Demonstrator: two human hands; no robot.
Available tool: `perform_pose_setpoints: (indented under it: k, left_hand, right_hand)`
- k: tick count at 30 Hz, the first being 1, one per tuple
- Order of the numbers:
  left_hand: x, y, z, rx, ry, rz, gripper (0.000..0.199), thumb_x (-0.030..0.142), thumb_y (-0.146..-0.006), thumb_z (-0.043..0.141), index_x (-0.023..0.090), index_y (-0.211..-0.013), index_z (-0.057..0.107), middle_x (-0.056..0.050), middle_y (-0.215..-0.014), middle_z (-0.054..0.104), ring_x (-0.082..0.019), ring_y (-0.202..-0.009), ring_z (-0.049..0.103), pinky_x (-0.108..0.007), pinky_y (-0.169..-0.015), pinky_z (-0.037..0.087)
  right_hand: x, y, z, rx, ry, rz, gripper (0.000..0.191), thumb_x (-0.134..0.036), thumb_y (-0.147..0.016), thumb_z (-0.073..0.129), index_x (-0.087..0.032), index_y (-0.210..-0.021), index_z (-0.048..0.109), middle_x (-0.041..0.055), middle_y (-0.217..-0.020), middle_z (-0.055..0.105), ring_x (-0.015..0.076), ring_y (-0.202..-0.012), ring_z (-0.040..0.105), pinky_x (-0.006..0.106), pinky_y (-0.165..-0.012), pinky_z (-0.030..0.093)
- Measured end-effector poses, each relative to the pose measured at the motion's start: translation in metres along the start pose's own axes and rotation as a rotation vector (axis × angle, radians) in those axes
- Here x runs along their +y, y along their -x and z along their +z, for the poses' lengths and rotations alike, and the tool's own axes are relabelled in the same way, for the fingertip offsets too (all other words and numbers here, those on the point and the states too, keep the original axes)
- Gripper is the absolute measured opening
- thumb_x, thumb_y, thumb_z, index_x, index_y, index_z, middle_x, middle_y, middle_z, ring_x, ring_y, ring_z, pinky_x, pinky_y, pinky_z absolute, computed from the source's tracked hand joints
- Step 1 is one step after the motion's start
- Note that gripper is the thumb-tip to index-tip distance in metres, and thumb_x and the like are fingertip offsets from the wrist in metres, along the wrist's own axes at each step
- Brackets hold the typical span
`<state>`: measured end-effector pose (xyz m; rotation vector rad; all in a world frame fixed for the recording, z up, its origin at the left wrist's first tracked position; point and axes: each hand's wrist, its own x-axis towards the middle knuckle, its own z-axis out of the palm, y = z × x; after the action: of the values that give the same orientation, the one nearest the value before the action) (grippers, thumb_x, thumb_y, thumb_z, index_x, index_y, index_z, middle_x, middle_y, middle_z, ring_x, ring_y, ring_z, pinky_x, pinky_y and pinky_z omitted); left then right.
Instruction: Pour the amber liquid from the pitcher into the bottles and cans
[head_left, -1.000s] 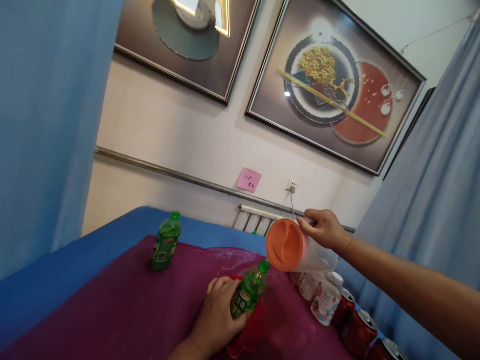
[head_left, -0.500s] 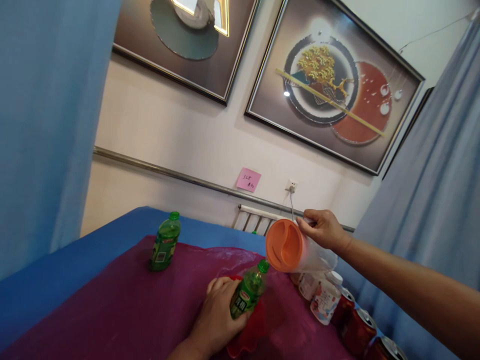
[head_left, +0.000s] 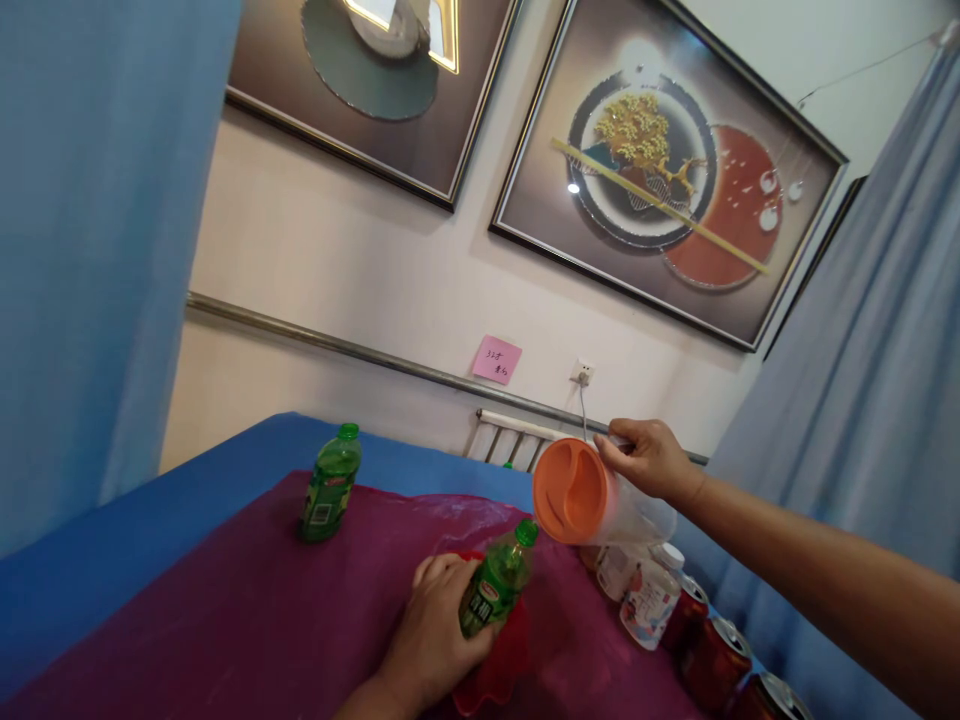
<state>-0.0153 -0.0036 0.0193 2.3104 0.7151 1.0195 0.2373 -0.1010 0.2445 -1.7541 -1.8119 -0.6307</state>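
Note:
My left hand point(head_left: 431, 640) grips a small green bottle point(head_left: 496, 583) with a green cap, tilted to the right above a red plastic cup point(head_left: 496, 672) on the magenta cloth. My right hand point(head_left: 649, 457) holds a clear pitcher point(head_left: 643, 517) by its handle, tipped sideways so its orange lid point(head_left: 570, 491) faces me, just above and right of the bottle's cap.
A second green bottle point(head_left: 331, 483) stands at the far left of the magenta cloth point(head_left: 247, 600). Small white bottles point(head_left: 646, 604) and red cans point(head_left: 716, 665) line the right edge. The blue table point(head_left: 90, 570) meets the wall; blue curtains hang at both sides.

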Motion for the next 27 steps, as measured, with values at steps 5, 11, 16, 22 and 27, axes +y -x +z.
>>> perform_pose_setpoints:
  k: [5, 11, 16, 22, 27]
  left_hand:
    - [-0.0001, 0.0009, 0.0, 0.009, 0.004, -0.007, 0.04, 0.026, -0.069, 0.074, 0.024, -0.109, 0.07, -0.007, -0.108, 0.069, -0.029, -0.106, 0.059, -0.044, -0.099, 0.042]
    - [0.0016, 0.0002, -0.0012, 0.003, 0.012, -0.002, 0.038, 0.026, -0.071, 0.074, 0.025, -0.108, 0.07, -0.007, -0.107, 0.07, -0.029, -0.106, 0.059, -0.045, -0.099, 0.042]
    - [0.0026, 0.0003, -0.002, -0.011, 0.01, -0.012, 0.039, 0.026, -0.07, 0.074, 0.024, -0.109, 0.07, -0.007, -0.109, 0.07, -0.03, -0.108, 0.058, -0.045, -0.101, 0.041]
    - [0.0023, 0.0004, -0.0018, -0.012, 0.003, -0.02, 0.041, 0.026, -0.071, 0.074, 0.024, -0.111, 0.069, -0.007, -0.11, 0.069, -0.03, -0.108, 0.058, -0.045, -0.1, 0.041]
    - [0.0011, -0.0003, -0.0011, -0.009, 0.005, -0.001, 0.039, 0.026, -0.071, 0.073, 0.024, -0.11, 0.069, -0.006, -0.108, 0.069, -0.029, -0.107, 0.058, -0.044, -0.1, 0.04]
  right_hand:
    - [-0.0011, -0.0005, -0.0011, -0.001, 0.022, -0.01, 0.045, -0.047, -0.086, 0.053, -0.023, -0.054, 0.032, -0.0058, -0.049, 0.029, 0.0093, -0.047, 0.029, 0.026, -0.048, 0.022]
    - [-0.0018, -0.0005, -0.0011, -0.018, 0.014, -0.001, 0.045, -0.048, -0.086, 0.052, -0.023, -0.055, 0.032, -0.0055, -0.05, 0.03, 0.0094, -0.047, 0.029, 0.026, -0.048, 0.022]
    - [-0.0022, -0.0001, -0.0011, -0.021, 0.01, 0.006, 0.045, -0.048, -0.086, 0.051, -0.023, -0.055, 0.031, -0.0054, -0.05, 0.029, 0.0094, -0.047, 0.029, 0.026, -0.048, 0.021]
    - [-0.0038, -0.0009, -0.0012, -0.017, 0.013, 0.004, 0.044, -0.048, -0.086, 0.051, -0.023, -0.055, 0.032, -0.0054, -0.049, 0.03, 0.0093, -0.047, 0.03, 0.025, -0.048, 0.022]
    - [-0.0048, -0.0015, -0.0018, -0.012, 0.024, -0.009, 0.044, -0.048, -0.085, 0.051, -0.023, -0.055, 0.032, -0.0057, -0.049, 0.03, 0.0091, -0.046, 0.029, 0.025, -0.048, 0.022]
